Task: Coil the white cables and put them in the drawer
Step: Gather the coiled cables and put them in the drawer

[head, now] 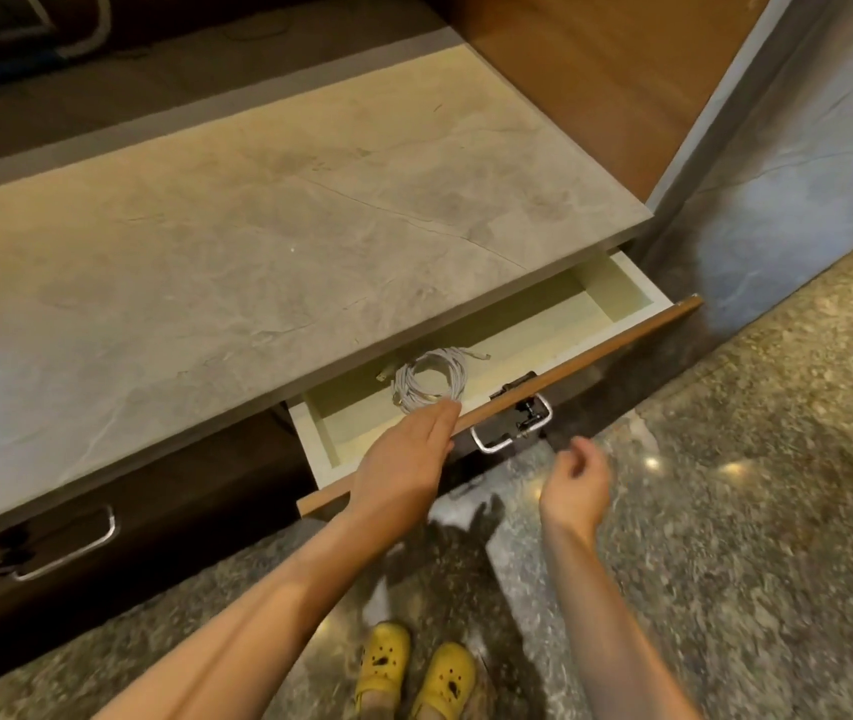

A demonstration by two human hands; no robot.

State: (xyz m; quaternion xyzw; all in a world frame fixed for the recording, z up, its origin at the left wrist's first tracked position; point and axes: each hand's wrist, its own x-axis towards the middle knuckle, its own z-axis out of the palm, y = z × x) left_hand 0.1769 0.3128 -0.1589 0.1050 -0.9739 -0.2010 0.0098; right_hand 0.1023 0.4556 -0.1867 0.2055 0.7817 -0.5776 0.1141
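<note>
A coiled white cable (429, 379) lies on the pale floor of the open drawer (559, 319), toward its left half. My left hand (403, 459) hovers flat over the drawer's wooden front edge, fingertips just short of the coil, holding nothing. My right hand (577, 478) hangs in front of the drawer, below its metal handle (512, 426), fingers loosely curled and empty.
A grey stone countertop (258, 226) overhangs the drawer. A shut dark drawer with a metal handle (68, 545) sits at the left. A marble-look wall panel (788, 148) stands at the right. Speckled floor and my yellow clogs (414, 672) are below.
</note>
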